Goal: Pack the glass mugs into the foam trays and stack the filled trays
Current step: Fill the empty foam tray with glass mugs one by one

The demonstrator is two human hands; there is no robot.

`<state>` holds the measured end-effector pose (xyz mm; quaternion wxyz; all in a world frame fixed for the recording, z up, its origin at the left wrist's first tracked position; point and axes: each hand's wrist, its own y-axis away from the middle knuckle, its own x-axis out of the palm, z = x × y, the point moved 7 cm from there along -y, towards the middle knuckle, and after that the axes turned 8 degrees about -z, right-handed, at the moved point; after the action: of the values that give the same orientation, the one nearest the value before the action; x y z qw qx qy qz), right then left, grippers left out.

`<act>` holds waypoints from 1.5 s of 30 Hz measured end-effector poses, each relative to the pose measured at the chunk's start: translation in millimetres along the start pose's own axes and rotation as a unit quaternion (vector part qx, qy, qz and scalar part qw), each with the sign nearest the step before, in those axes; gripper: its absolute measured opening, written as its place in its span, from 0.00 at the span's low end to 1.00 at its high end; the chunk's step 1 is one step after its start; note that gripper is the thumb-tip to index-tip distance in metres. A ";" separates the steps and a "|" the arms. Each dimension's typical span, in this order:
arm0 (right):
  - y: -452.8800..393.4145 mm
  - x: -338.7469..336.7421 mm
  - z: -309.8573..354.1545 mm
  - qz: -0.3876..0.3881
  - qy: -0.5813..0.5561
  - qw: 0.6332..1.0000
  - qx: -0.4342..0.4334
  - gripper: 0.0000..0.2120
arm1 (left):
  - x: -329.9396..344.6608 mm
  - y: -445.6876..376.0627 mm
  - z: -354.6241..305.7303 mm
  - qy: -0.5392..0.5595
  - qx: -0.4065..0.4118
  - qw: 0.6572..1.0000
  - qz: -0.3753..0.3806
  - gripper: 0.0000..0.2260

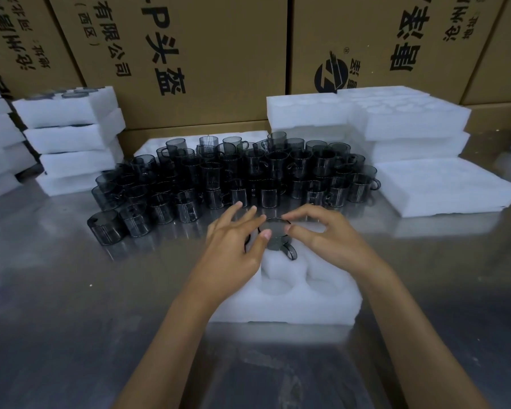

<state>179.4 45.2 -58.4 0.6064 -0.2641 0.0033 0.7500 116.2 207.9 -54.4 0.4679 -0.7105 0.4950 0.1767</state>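
Observation:
A white foam tray (292, 302) with round cavities lies on the steel table right in front of me. A smoky glass mug (275, 236) sits upright in a far cavity, handle toward me. My right hand (322, 234) pinches the mug's rim between thumb and index finger. My left hand (236, 243) lies beside it with straight fingers reaching past the mug and its thumb touching the rim. A dark arc shows under my left palm; what it is I cannot tell. Several loose glass mugs (236, 175) crowd the table just behind the tray.
Stacked foam trays with mugs inside (71, 137) stand at the left. A stack of empty foam trays (396, 119) stands at the back right, with a flat foam slab (443, 187) in front of it. Printed cardboard boxes (204, 54) wall off the back.

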 end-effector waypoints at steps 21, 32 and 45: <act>-0.6 -7.7 -7.6 -0.057 -0.185 0.977 0.091 0.05 | 5.0 0.8 -2.4 -0.079 -0.027 0.996 0.016 0.12; -10.9 -32.6 -74.4 -0.274 -0.148 0.938 0.151 0.17 | 4.1 -18.2 18.4 -0.114 -0.110 0.987 0.037 0.16; -55.6 -25.5 -83.6 -0.192 0.228 0.951 0.080 0.24 | -0.3 -24.2 33.0 -0.100 -0.117 0.988 0.004 0.16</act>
<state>266.0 9.5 -102.6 0.7416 -0.3739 0.1506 0.5362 144.0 237.5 -58.8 0.4279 -0.7372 0.4248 0.3050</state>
